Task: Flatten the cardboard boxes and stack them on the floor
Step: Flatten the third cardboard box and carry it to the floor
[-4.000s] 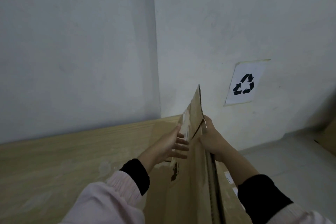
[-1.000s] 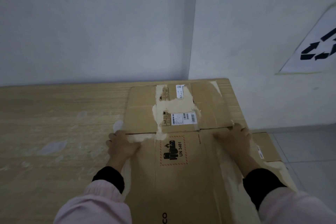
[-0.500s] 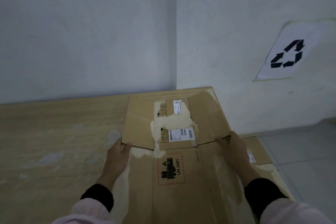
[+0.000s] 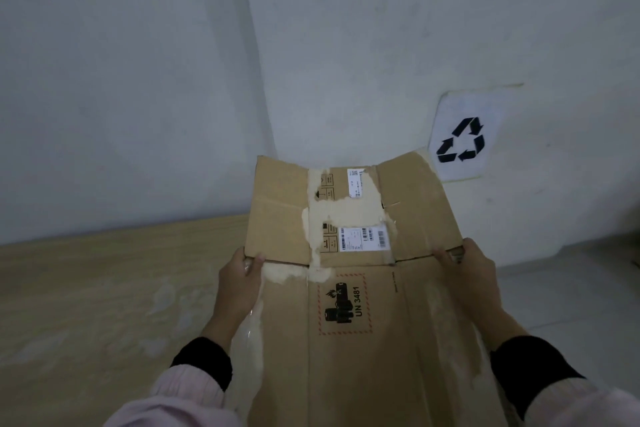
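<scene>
Flattened cardboard box [image 4: 349, 288] held clear of the wooden table [image 4: 86, 288], its far flaps tilted up toward the wall corner. Left hand [image 4: 239, 288] and right hand [image 4: 474, 277] each closed on a side edge at the flap crease — risk: torn, peeling tape [image 4: 249, 340] under the left grip may slip, dropping that side.

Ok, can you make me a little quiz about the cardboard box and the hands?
1. True or false: both hands grip the flattened box.
2. Which sign hangs on the wall? A) stop sign B) recycling sign C) arrow
3. Fill in: the red-bordered label reads UN ____.

Key:
1. True: left hand and right hand hold opposite edges.
2. B
3. 3481
</scene>
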